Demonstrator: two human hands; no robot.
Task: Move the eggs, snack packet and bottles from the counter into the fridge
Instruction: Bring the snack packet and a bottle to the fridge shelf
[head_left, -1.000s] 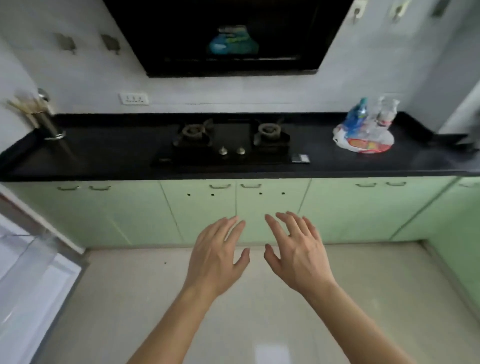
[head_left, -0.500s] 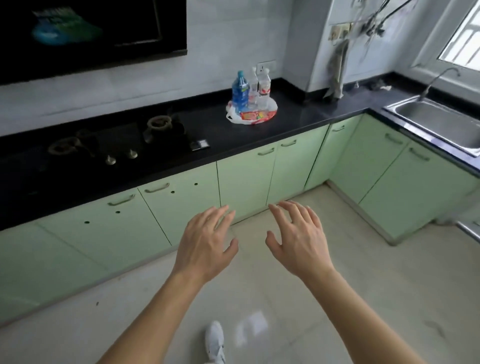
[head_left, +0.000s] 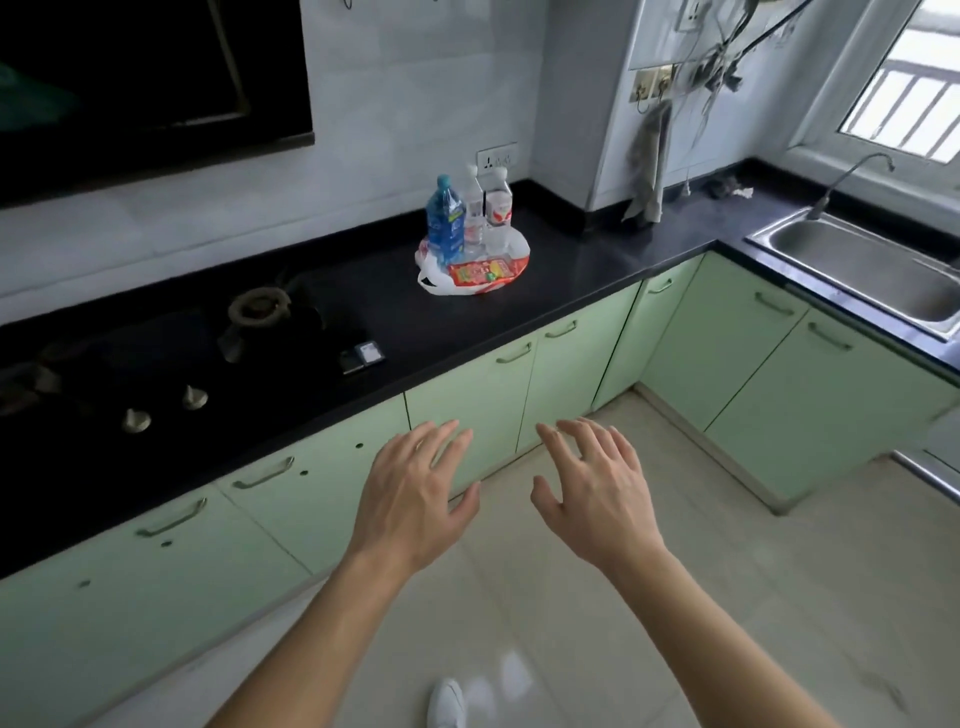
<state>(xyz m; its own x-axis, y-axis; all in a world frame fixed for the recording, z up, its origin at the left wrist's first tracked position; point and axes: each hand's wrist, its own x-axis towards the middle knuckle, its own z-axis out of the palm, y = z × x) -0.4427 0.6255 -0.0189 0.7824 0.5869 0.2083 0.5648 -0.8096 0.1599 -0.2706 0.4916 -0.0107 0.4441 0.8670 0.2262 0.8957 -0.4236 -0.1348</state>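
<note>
Both hands are held out empty above the floor.
The left hand (head_left: 415, 499) and right hand (head_left: 597, 488) are spread, nothing gripped; the bottles (head_left: 467, 218) and snack packet (head_left: 480, 271) are seen on the counter (head_left: 571, 265), well beyond the fingertips.

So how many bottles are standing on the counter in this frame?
3, clustered at the white bag: blue bottle on the left, clear bottle in the middle, red-labelled bottle on the right. Another could hide behind them.
</note>
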